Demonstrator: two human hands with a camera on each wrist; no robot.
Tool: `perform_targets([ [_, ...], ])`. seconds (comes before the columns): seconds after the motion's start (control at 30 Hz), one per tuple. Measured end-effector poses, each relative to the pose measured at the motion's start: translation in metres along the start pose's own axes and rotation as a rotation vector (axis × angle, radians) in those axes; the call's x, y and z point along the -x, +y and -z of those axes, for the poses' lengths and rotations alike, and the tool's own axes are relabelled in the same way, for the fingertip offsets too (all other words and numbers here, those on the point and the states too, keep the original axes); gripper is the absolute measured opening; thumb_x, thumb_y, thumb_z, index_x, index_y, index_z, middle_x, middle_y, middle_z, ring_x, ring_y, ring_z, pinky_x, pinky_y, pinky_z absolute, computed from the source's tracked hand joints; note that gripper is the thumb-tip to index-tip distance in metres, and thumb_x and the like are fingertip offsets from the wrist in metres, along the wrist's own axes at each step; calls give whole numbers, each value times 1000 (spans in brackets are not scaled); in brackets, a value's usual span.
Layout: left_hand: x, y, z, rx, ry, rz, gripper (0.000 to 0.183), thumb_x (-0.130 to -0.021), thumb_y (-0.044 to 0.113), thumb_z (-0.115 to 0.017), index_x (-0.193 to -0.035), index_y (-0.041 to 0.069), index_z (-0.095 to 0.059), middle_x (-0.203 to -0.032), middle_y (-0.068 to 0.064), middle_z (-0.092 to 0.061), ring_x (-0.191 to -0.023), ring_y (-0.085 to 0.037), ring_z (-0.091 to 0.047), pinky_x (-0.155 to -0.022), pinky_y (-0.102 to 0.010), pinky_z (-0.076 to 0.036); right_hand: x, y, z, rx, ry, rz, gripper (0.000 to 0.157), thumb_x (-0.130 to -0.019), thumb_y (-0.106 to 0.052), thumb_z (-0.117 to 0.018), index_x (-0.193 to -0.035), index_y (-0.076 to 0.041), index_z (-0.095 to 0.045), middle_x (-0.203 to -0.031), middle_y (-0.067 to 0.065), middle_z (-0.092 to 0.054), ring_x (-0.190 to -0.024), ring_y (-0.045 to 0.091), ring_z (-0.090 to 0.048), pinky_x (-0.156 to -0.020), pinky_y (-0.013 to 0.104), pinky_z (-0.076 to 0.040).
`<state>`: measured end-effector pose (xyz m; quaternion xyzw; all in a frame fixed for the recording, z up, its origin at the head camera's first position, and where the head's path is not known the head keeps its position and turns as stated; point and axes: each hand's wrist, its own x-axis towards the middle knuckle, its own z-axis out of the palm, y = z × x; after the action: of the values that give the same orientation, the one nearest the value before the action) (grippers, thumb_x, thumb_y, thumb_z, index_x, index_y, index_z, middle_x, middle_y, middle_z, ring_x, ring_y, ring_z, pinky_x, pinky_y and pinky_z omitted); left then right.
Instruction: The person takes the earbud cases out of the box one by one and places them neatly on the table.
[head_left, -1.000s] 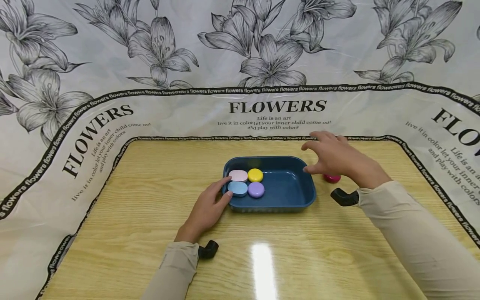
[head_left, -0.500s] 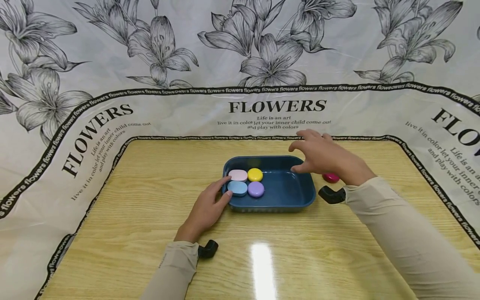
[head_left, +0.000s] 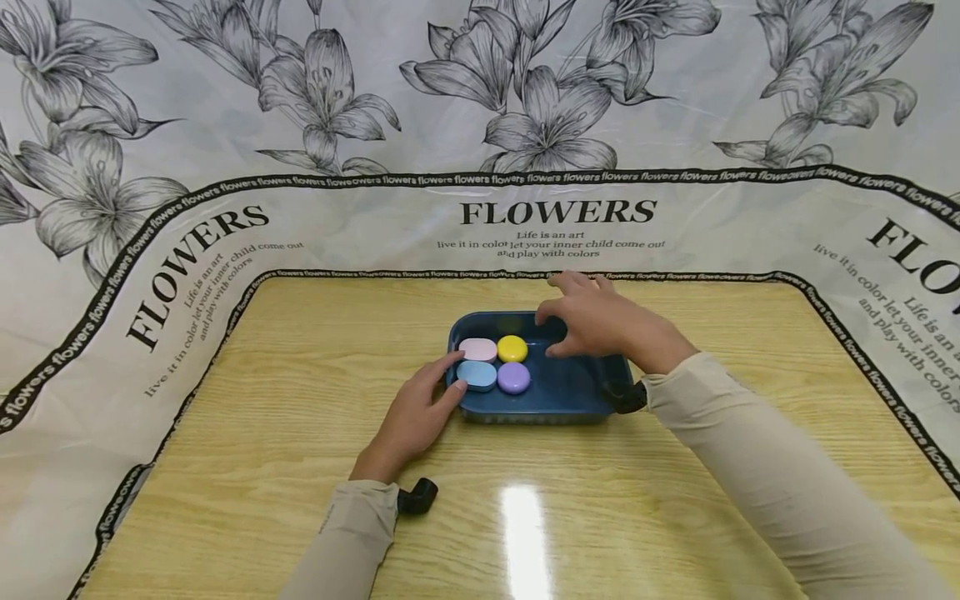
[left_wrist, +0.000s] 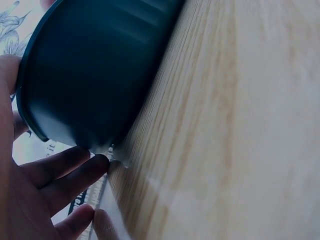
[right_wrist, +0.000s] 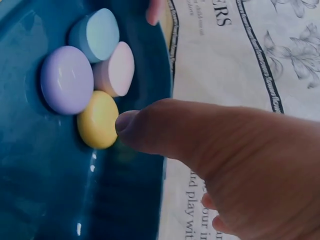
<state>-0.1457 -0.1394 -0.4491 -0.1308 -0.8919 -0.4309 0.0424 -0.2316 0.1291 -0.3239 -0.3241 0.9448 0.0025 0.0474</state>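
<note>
In the head view a dark blue tray (head_left: 551,408) holds a pale pink oval piece (head_left: 477,349), a light blue oval piece (head_left: 477,376), a yellow round piece (head_left: 512,348) and a purple round piece (head_left: 513,377), all smooth and close together on its left side. My left hand (head_left: 412,417) holds the tray's left end, thumb and index finger over the rim; other fingers reach along the outer wall in the left wrist view. Above the tray's right half, my right hand (head_left: 600,321) has its fingers spread, holding nothing visible. Its thumb (right_wrist: 155,127) overlaps the yellow piece's edge in the right wrist view.
The tray stands on a light wood-grain table (head_left: 315,358). A white cloth (head_left: 360,229) printed with flowers and lettering rises behind and along both sides. A black wrist mount (head_left: 628,397) on the right wrist overlaps the tray's right end in the head view.
My right hand has moved left from the tray's right edge to above its inside. A dark pink round piece right of the tray is now hidden behind my right arm. The left hand stays put.
</note>
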Motion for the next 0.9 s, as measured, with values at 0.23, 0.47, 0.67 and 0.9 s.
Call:
perform_targets([
  [0.23,-1,-2,-1,-16,1,-13,50,-93,54,-41,-140,35,-40,-135,11,-44,-127,-9,-37,-104,-40,-33,-9,-10,-8,0,-50,53,39,-73,-48,-74,-108,-31,-66,-144,16,-29,-135,36,-18,-98,69,-17],
  [0.47,-2,-3,-1,-18,-9,-22,51,-93,55,-40,-140,35,-40,-136,12,-42,-127,-8,-36,-104,-39,-33,-16,-18,-16,15,-97,88,41,-74,-47,-73,-111,-31,-66,-145,16,-28,-135,37,-16,-98,70,-15],
  [0.67,-2,-2,1,1,-22,-12,50,-93,54,-40,-140,36,-39,-136,12,-41,-127,-7,-35,-104,-38,-32,-22,-24,-23,-1,-125,97,42,-74,-48,-74,-112,-33,-65,-147,16,-26,-136,37,-14,-98,71,-14],
  [0.9,-2,-2,1,4,-22,-9,49,-93,53,-42,-140,36,-39,-136,12,-41,-127,-7,-35,-104,-38,-32,-28,-30,-28,-10,-162,98,44,-73,-52,-73,-112,-33,-65,-149,17,-19,-137,39,-8,-98,71,-13],
])
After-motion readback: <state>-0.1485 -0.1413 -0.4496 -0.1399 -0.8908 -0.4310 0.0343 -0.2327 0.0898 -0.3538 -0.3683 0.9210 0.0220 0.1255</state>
